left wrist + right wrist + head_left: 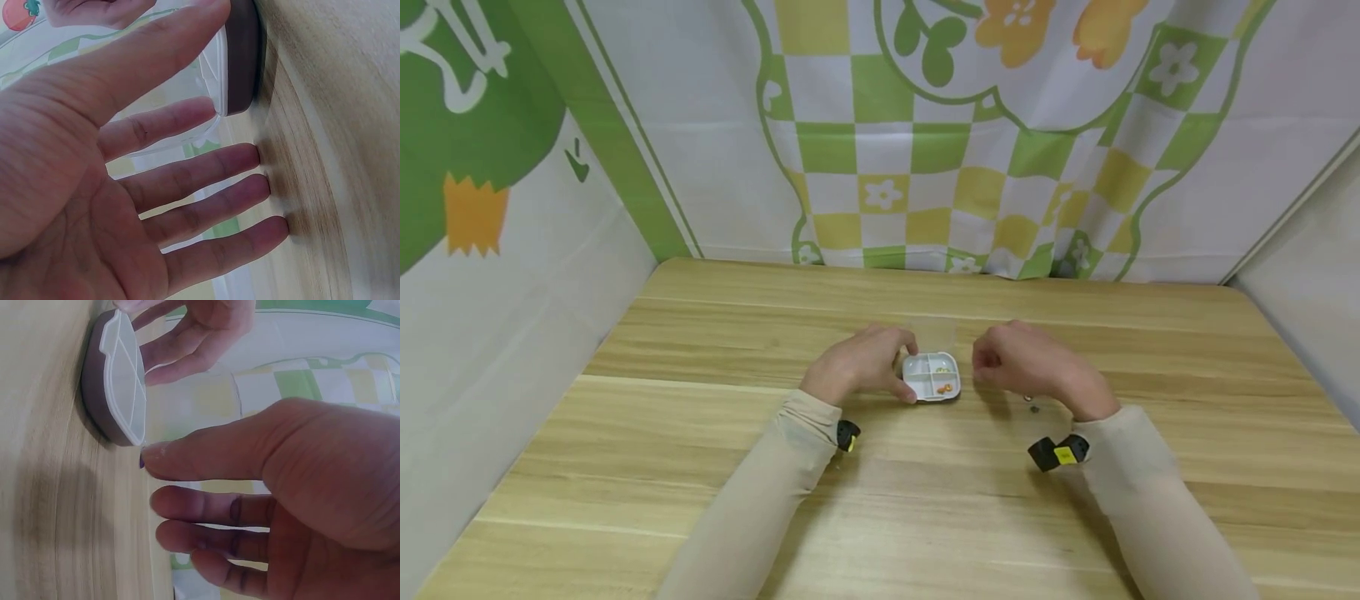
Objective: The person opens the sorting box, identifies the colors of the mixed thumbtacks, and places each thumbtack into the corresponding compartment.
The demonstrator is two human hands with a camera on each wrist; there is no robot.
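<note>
A small four-compartment box [917,367] with a white tray and a brown base [95,387] sits on the table, its clear lid [934,335] raised at the back. Its two right compartments hold little yellowish pieces [942,370] and orange pieces [945,388]; both left ones look bare. My left hand [865,362] holds the box's left side between thumb and index finger, the other fingertips down by the table. To the box's right, my right hand [1033,362] pinches a tiny dark purple piece [142,459], mostly hidden by the thumb.
Small dark bits [1032,404] lie on the wooden table [925,500] beside the right wrist. A patterned green, yellow and white curtain [940,167] hangs behind the table's far edge. A white wall hanging [512,333] borders the left side.
</note>
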